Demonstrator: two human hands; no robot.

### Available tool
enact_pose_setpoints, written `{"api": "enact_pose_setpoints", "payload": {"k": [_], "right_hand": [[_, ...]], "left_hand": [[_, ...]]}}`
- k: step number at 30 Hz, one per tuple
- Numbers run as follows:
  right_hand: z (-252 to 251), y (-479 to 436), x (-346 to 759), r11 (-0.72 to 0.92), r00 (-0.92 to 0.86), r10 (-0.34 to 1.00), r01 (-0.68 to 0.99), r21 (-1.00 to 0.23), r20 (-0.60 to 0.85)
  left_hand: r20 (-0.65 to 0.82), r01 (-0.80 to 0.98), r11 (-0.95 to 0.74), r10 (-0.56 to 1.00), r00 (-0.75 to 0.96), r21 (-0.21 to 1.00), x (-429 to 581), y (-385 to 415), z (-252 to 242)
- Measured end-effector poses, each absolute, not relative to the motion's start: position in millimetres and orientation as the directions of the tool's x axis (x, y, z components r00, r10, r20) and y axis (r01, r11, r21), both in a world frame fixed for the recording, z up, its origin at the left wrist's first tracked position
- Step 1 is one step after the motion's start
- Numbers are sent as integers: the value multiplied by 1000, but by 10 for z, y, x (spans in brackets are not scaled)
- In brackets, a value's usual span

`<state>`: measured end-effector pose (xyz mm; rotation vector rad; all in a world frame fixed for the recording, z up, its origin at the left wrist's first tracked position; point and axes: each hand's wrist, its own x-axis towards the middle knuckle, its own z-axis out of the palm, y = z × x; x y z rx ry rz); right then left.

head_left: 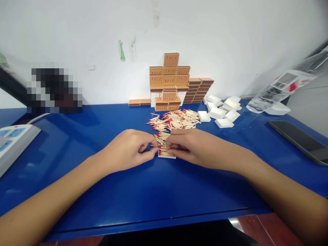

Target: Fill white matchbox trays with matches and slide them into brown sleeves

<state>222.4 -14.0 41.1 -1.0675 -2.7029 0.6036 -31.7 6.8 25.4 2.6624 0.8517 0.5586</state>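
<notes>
A small white matchbox tray (167,157) lies on the blue table between my hands, with red-headed matches (162,150) lined up inside it. My left hand (130,147) has thumb and index finger closed together at the tray's left edge. Over the tray's right part, my right hand (196,147) bends its fingers into a pinch; whatever is between those fingertips is hidden. Just beyond the tray spreads a loose heap of matches (176,119), some reaching close to my fingers.
Orange-brown matchboxes (169,80) stand stacked against the wall. Several white trays (217,112) lie right of the heap. Farther right are a tilted plastic bottle (279,87) and a dark phone (299,140). A white power strip (23,140) sits at the left.
</notes>
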Motion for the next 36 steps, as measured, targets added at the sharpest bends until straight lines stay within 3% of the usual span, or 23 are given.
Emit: {"api": "enact_pose_setpoints", "payload": {"k": [15, 30, 36], "right_hand": [[384, -138, 2202, 675, -712, 700, 634, -377, 57], [378, -137, 2183, 661, -704, 709, 649, -376, 33], [338, -96, 2235, 670, -693, 713, 631, -390, 105]], "left_hand": [[299, 471, -692, 688, 662, 547, -386, 94, 353], [334, 457, -695, 690, 642, 555, -344, 83, 324], [356, 455, -706, 684, 637, 543, -354, 91, 320]]}}
